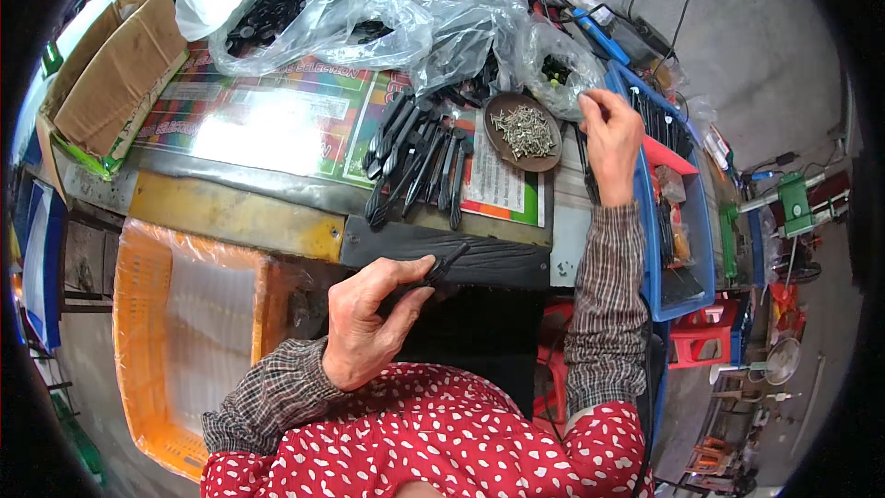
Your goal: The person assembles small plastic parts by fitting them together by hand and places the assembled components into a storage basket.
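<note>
My left hand (376,315) pinches a slim black plastic piece (446,264) between thumb and fingers, just off the table's front edge. Its far tip points up and to the right; my fingers cover the rest. Raised at the right, my right hand (612,134) has its thumb and forefinger pressed together beside a clear plastic bag (560,67) with small dark and yellow-green bits inside. Whether anything sits in that pinch is too small to tell. Between the hands lie a pile of long black pieces (419,155) and a brown dish (498,134) of small silvery screws (525,132).
Clear bags (396,28) of black parts line the back of the table. An open cardboard box (115,83) stands at the left. Below it is an orange crate (138,314) with a clear liner. A blue bin (696,249) adjoins the table's right side.
</note>
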### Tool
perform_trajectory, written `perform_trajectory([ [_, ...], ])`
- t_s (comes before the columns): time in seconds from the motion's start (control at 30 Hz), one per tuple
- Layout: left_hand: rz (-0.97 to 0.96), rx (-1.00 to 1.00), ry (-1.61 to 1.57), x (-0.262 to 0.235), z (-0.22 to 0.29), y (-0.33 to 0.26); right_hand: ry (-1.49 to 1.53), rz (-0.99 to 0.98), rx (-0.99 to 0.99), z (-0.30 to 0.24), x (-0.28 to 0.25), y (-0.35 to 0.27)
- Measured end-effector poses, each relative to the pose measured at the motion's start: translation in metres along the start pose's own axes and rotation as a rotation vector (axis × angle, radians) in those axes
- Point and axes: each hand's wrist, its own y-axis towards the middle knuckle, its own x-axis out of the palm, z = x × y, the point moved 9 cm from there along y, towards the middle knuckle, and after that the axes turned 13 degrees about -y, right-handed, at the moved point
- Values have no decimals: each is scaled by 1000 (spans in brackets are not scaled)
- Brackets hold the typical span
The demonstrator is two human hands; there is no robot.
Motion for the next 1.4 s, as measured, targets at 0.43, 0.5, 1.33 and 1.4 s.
perform_trajectory([
  [0.43, -18, 0, -8, 0, -1, 6, -479, -346, -173, 28, 111, 63],
  [0.5, -22, 5, -18, 0, 0, 7, -494, -356, -206, 30, 119, 67],
  [1.33, -7, -71, -77, -2, -6, 2, -3, -15, -114, -12, 28, 27],
  [1.4, -14, -123, -89, -2, -10, -2, 361, -153, 107, -16, 26, 3],
])
